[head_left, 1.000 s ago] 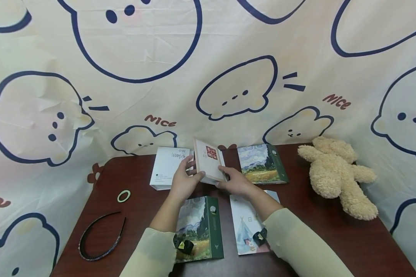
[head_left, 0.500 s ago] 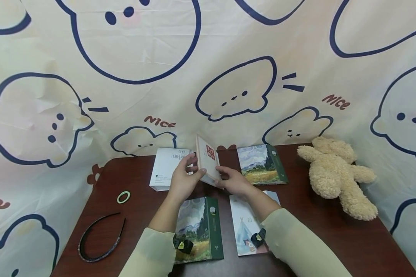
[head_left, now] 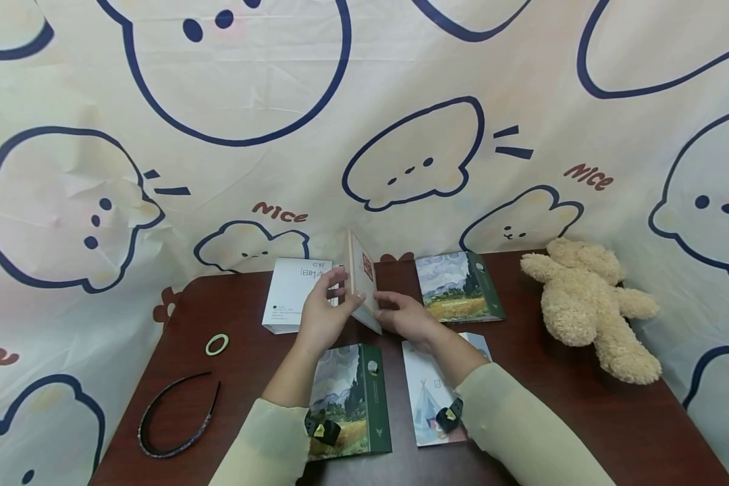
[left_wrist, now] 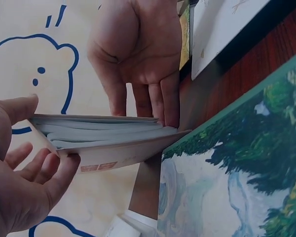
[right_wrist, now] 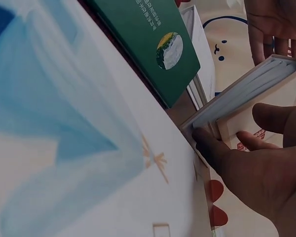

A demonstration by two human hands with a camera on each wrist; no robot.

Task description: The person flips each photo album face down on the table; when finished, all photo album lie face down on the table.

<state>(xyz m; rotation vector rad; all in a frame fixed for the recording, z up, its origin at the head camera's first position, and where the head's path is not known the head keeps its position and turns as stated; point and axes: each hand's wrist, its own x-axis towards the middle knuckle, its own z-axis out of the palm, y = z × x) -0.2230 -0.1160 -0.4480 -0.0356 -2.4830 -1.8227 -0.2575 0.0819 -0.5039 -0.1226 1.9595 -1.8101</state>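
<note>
A small book point(head_left: 360, 270) with a cream cover and red square characters stands tilted above the table's middle. My left hand point(head_left: 325, 314) grips its left side, thumb on one cover and fingers on the other. My right hand point(head_left: 407, 317) holds it low on the right, fingertips at the cover. In the left wrist view the book point(left_wrist: 113, 131) shows pale bluish page edges between its covers. The right wrist view has my right hand point(right_wrist: 269, 177) with one digit at the book's lower corner. Under my left forearm lies a painting-covered album point(head_left: 346, 398) with a green spine.
A white box-like book point(head_left: 288, 297) lies back left; another painting-covered album point(head_left: 458, 287) lies back right. A tent-print booklet point(head_left: 428, 398) sits under my right forearm. At left are a pale green ring point(head_left: 217, 344) and headband point(head_left: 176, 449); a teddy bear point(head_left: 589, 304) lies at right.
The book has turned from cover facing up to nearly on edge, its top tipping up and slightly right. Both hands stay around it, the right one shifting slightly. The other objects have not moved.
</note>
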